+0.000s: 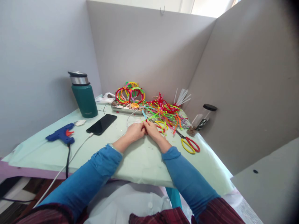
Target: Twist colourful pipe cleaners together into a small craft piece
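My left hand (135, 132) and my right hand (153, 130) meet over the middle of the table, fingertips pinched together. Between them shows a bit of red pipe cleaner (146, 120), mostly covered by the fingers. A light blue strip (144, 114) stands up just beyond the fingertips; whether it is held, I cannot tell. Right behind the hands spreads a tangled heap of colourful pipe cleaners (163, 109). A pair of scissors with yellow and red handles (190, 145) lies to the right of my right hand. Another similar pair (162, 125) is partly hidden behind that hand.
A metal tray (126, 109) holds pipe-cleaner rings (130, 93). On the left are a green bottle (84, 101), a black phone (102, 124) with a white cable, and a blue glue gun (62, 133). A clear black-lidded container (202, 119) and white sticks (182, 98) stand right.
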`<state>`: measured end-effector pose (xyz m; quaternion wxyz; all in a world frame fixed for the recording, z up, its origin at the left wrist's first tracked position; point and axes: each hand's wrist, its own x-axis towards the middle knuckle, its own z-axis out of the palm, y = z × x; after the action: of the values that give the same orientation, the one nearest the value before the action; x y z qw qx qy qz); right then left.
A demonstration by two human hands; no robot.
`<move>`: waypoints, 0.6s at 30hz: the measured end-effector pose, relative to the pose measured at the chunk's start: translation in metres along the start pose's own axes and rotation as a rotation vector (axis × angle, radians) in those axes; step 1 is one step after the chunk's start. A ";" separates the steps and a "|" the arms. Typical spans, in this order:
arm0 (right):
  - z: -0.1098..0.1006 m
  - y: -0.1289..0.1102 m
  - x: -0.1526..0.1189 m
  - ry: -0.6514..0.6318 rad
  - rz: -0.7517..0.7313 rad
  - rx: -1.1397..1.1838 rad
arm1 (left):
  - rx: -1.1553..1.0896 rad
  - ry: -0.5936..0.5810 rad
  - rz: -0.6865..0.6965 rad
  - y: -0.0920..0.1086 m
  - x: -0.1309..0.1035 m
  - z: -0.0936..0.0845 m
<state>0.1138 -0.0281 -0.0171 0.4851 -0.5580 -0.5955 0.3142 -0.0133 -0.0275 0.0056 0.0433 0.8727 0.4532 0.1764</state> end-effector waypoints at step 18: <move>0.000 0.003 0.003 0.009 -0.013 -0.055 | -0.014 -0.030 -0.020 0.003 0.000 -0.004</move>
<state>0.1154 -0.0251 -0.0193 0.4745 -0.5685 -0.6053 0.2920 -0.0127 -0.0298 0.0094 0.0580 0.8705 0.4597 0.1661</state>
